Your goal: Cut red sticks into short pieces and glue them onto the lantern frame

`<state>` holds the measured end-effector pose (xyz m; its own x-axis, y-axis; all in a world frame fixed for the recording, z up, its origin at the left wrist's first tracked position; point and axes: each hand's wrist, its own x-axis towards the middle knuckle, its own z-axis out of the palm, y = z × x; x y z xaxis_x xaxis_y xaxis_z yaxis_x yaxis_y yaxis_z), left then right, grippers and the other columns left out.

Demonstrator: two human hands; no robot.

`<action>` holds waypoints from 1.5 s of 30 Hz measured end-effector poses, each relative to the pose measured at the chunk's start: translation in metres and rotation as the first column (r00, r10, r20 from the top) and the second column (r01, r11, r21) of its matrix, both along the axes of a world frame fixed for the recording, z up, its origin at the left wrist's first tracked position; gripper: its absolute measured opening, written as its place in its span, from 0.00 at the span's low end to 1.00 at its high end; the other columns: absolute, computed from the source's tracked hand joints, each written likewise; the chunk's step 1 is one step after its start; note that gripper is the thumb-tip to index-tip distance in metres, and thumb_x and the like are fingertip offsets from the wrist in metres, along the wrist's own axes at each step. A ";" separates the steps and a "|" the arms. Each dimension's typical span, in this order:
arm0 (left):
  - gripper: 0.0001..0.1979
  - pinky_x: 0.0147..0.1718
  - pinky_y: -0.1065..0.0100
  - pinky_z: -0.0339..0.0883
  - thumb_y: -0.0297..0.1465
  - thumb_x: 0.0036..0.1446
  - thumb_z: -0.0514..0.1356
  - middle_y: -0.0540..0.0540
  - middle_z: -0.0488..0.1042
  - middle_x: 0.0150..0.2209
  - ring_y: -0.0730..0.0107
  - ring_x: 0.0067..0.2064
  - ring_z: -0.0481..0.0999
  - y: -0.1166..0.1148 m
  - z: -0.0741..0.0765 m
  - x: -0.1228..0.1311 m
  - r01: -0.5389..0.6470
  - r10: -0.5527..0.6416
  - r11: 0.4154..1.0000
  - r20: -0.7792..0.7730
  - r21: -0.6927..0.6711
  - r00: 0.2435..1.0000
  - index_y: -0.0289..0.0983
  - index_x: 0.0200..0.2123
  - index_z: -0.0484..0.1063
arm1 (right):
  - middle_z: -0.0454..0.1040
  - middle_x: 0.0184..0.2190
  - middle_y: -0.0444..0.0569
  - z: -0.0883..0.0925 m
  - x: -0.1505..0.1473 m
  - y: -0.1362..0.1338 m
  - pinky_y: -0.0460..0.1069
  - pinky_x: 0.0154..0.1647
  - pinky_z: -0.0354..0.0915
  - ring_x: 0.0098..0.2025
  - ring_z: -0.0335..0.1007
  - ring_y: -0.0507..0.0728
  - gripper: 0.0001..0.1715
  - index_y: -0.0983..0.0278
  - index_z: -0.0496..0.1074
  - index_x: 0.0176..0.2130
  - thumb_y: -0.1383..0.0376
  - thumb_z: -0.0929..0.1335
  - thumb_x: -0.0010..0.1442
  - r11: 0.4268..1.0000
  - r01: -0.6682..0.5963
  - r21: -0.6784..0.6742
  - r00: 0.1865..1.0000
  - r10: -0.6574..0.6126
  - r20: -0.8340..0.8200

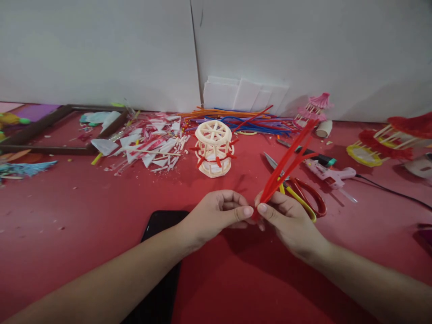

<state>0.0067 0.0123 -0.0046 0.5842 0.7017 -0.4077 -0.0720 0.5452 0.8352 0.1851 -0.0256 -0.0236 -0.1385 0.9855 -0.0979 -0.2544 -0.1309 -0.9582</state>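
A bunch of red pipe cleaners (pixel 275 175) stands up at a slant from my right hand (pixel 292 220), pinched near its lower end between thumb and fingers. My left hand (pixel 221 210) meets it from the other side, its thumb tip pressed at the bottom of the bunch with the fingers curled beneath. The very ends are mostly hidden by the fingertips. Beyond my hands, a small cream round frame (pixel 215 131) with a spoked top and red bits around its middle stands upright on the red table (pixel 101 216). Scissors (pixel 308 212) with red and yellow handles lie just behind my right hand.
A pink glue gun (pixel 332 174) with a black cord lies at right, near red and yellow tiered models (pixel 367 148). Coloured pipe cleaners (pixel 232 121), paper scraps (pixel 151 139) and a brown frame (pixel 47 149) line the back. A black phone-like slab (pixel 162 225) lies under my left forearm.
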 end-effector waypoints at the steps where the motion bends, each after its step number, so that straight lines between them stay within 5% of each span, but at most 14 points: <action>1: 0.17 0.35 0.72 0.71 0.35 0.44 0.74 0.49 0.80 0.28 0.74 0.32 0.79 0.000 0.000 0.000 0.001 -0.001 1.000 0.003 -0.027 1.000 0.33 0.30 0.71 | 0.73 0.24 0.42 0.000 0.000 0.000 0.44 0.25 0.67 0.24 0.67 0.48 0.13 0.64 0.74 0.31 0.56 0.75 0.55 1.000 -0.008 0.000 1.000 0.008 0.007; 11: 0.20 0.30 0.75 0.72 0.31 0.40 0.76 0.51 0.79 0.25 0.74 0.29 0.80 -0.001 -0.006 0.000 0.069 -0.060 0.994 0.103 -0.084 0.993 0.35 0.30 0.67 | 0.72 0.24 0.43 -0.001 -0.002 -0.004 0.45 0.26 0.68 0.24 0.68 0.48 0.16 0.65 0.75 0.31 0.54 0.75 0.54 0.992 -0.112 -0.065 0.993 0.113 0.022; 16: 0.22 0.28 0.77 0.70 0.31 0.40 0.76 0.54 0.77 0.24 0.78 0.26 0.77 0.001 -0.006 0.001 -0.016 0.033 0.993 0.144 -0.113 0.989 0.36 0.30 0.64 | 0.74 0.32 0.44 0.001 -0.001 -0.005 0.46 0.30 0.73 0.30 0.74 0.51 0.15 0.60 0.73 0.41 0.57 0.75 0.55 0.982 0.003 0.190 0.983 -0.038 0.182; 19: 0.22 0.29 0.78 0.70 0.31 0.40 0.76 0.55 0.76 0.25 0.80 0.27 0.76 0.002 -0.005 0.001 -0.063 0.083 0.989 0.152 -0.133 0.985 0.36 0.29 0.64 | 0.76 0.38 0.45 0.003 0.002 -0.008 0.48 0.38 0.76 0.37 0.76 0.53 0.22 0.55 0.70 0.47 0.62 0.76 0.53 0.904 0.030 0.427 0.920 -0.192 0.342; 24: 0.21 0.32 0.76 0.72 0.29 0.41 0.75 0.57 0.74 0.24 0.81 0.26 0.76 0.001 -0.007 0.000 -0.056 0.078 0.990 0.165 -0.132 0.983 0.35 0.29 0.65 | 0.80 0.39 0.48 0.008 0.008 -0.009 0.49 0.44 0.75 0.40 0.78 0.56 0.13 0.57 0.75 0.44 0.63 0.74 0.58 0.705 -0.169 0.689 0.663 -0.436 0.609; 45: 0.19 0.31 0.78 0.69 0.28 0.41 0.75 0.54 0.77 0.24 0.81 0.26 0.77 0.000 -0.004 0.001 -0.048 0.064 0.992 0.134 -0.116 0.989 0.34 0.28 0.66 | 0.81 0.38 0.49 0.012 0.007 -0.007 0.48 0.42 0.77 0.38 0.79 0.55 0.13 0.58 0.78 0.47 0.64 0.72 0.60 0.595 -0.276 0.755 0.602 -0.505 0.618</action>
